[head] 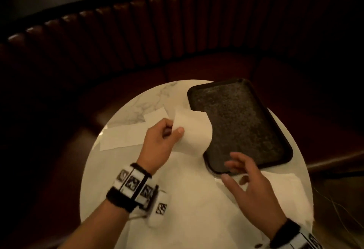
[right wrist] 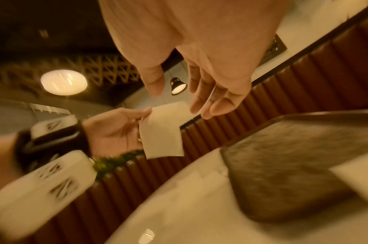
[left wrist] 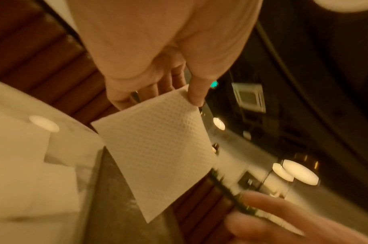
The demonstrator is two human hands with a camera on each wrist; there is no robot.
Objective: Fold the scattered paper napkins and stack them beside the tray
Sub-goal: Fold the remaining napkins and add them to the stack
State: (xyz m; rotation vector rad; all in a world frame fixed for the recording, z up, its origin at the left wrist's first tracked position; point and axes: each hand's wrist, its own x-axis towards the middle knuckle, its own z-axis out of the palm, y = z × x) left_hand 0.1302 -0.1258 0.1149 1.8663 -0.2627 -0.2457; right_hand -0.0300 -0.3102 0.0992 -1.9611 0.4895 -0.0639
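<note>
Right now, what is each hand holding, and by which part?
The left hand pinches a napkin by its upper corner, thumb in front. The right hand holds nothing.

The held napkin (head: 192, 130) covers the near-left corner of the tray (head: 246, 110), and the right hand (head: 250, 185) covers part of its near rim. The left hand (left wrist: 149, 54) hides the napkin's pinched corner in the left wrist view. The table (right wrist: 179, 206) is blurred in the right wrist view.
</note>
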